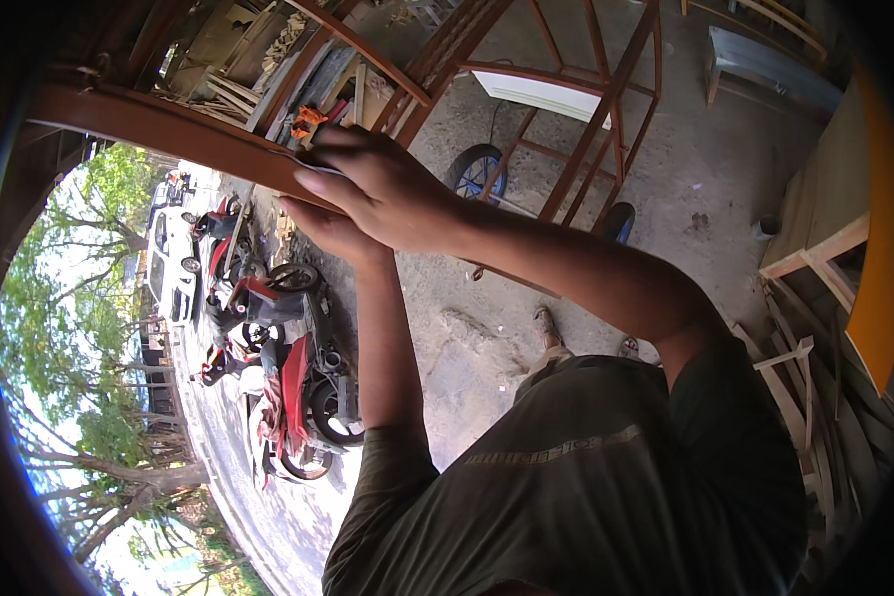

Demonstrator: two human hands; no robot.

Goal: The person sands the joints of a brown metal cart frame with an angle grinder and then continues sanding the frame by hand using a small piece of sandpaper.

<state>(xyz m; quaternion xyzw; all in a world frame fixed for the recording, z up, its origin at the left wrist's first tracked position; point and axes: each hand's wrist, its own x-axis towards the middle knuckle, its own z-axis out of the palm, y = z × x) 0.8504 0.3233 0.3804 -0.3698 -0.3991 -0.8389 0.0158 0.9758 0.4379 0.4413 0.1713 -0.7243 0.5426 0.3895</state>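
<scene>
A long reddish-brown beam runs from the upper left to my hands. My left hand is closed around the beam's near end from below, its thumb along the side. Over it, my right hand is closed and pressed to the beam's top. A thin pale sheet shows its edge under the right fingers; its kind cannot be made out. The two hands touch or overlap at the wrist. Just beyond the right fingers lies a crumpled orange cloth.
A reddish-brown frame with a white panel and blue-rimmed wheels stands ahead. Wooden pieces and a cabinet are at right. Parked motorbikes and a white car stand outside at left.
</scene>
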